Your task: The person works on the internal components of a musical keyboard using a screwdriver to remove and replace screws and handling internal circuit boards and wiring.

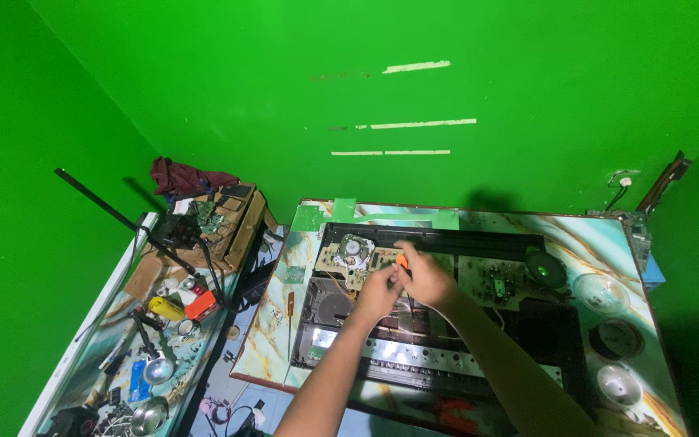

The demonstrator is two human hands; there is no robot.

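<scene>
I see three round bowls along the right edge of the marbled table (285, 267): a clear glass bowl (600, 291), a dark bowl (615, 338) and a shiny metal bowl (618, 383); I cannot tell what, if anything, lies in them. On the side bench (99, 324) to the left sits a cardboard box (220, 235) with green circuit boards on top, a dark red cloth (184, 178) behind it, and a clutter of small parts below, among them a yellow cylinder (165, 307), a red block (201, 304) and two polished metal cups (155, 371). The main piece is a flat, black, opened device (527, 324) on the table, its boards (487, 279) exposed, with a round speaker (545, 269) at its right and a silvery disc part (353, 249) at its left. A thin wooden-handled screwdriver (290, 311) lies on the table just left of the device. My left hand (378, 293) is curled, its fingertips pinching near an orange-handled tool (402, 261). My right hand (429, 277) is closed around that tool, which stands over the boards near the device's back edge. Both hands touch each other above the boards. Pieces of green tape (341, 210) hold the table's far edge.
</scene>
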